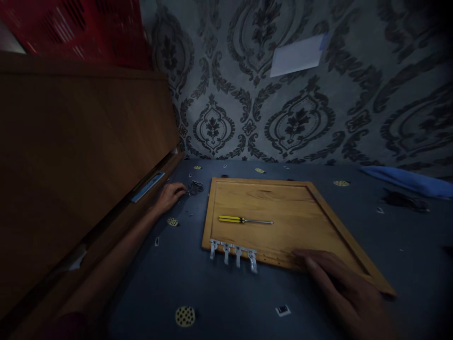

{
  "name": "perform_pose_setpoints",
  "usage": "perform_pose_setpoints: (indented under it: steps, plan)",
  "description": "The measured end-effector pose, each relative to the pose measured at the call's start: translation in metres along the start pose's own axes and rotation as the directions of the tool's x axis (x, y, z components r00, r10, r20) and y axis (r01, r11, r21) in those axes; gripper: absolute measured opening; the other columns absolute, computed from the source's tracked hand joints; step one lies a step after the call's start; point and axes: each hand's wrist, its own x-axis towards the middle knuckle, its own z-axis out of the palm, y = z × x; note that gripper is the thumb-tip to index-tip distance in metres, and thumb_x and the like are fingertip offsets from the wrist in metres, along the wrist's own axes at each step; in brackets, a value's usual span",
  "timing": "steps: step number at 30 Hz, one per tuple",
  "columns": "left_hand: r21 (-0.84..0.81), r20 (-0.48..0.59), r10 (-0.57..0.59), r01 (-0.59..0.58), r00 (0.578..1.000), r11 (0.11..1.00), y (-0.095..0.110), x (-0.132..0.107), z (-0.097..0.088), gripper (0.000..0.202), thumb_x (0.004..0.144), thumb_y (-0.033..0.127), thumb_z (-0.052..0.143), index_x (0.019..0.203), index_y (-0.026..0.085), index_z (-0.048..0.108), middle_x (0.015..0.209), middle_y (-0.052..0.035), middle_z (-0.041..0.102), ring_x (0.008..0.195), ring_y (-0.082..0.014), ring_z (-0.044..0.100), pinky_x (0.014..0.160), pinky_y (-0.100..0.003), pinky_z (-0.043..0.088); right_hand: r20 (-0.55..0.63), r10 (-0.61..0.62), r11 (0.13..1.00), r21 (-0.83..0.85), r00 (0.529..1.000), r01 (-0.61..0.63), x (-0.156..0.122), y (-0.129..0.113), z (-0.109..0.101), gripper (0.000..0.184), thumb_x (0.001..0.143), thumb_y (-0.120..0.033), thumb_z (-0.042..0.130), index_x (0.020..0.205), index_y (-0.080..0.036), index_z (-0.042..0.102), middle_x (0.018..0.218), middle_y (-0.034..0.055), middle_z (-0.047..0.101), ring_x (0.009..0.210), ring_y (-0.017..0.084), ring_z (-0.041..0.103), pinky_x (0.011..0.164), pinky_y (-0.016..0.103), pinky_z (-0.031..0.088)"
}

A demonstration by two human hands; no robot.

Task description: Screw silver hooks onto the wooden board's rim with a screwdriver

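Observation:
At the left, my left hand (171, 196) rests on the blue surface with its fingers curled together at a small heap of metal pieces (195, 188). Whatever its fingertips grip is too small to make out. My right hand (341, 283), somewhat blurred, reaches over the near right edge of a framed wooden panel (265, 198), fingers stretched out and holding nothing visible. A screwdriver (246, 220) with a yellow and black handle lies across the panel. Several silver T-shaped metal pieces, like hinges (238, 255), sit in a row along the panel's near left edge, beside small holes.
A brown wooden cabinet (85, 137) stands along the left, with a red plastic crate (78, 33) on top. A blue cloth (406, 182) and a dark object (405, 200) lie at the right. Patterned wallpaper (247, 108) covers the wall behind.

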Motion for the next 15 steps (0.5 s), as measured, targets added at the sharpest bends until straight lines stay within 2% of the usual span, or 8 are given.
perform_pose_setpoints:
  steps: [9,15]
  plan:
    - [-0.030,0.105,0.056,-0.054,0.993,0.998,0.000,-0.012,-0.012,0.033,0.098,0.036,0.063,0.124,0.016,0.062,0.123,-0.0101,0.065,0.105,-0.0233,0.067,0.089,-0.044,0.059,0.038,0.037,0.999,-0.028,0.999,-0.036,0.004,-0.006,0.001,0.035,0.091,-0.050,0.053,0.077,-0.024,0.071,0.088,0.0095,0.077,0.087,0.029,0.077,0.082,0.041,0.064]
    - [-0.032,0.110,0.076,-0.073,0.991,0.997,0.008,-0.017,-0.010,0.032,0.098,0.036,0.063,0.123,0.016,0.063,0.124,-0.0102,0.065,0.105,-0.0232,0.067,0.090,-0.045,0.058,0.058,0.082,0.997,-0.015,0.995,-0.082,0.004,-0.011,-0.001,0.046,0.093,-0.061,0.050,0.077,-0.023,0.072,0.092,0.0136,0.077,0.092,0.032,0.076,0.087,0.043,0.063]
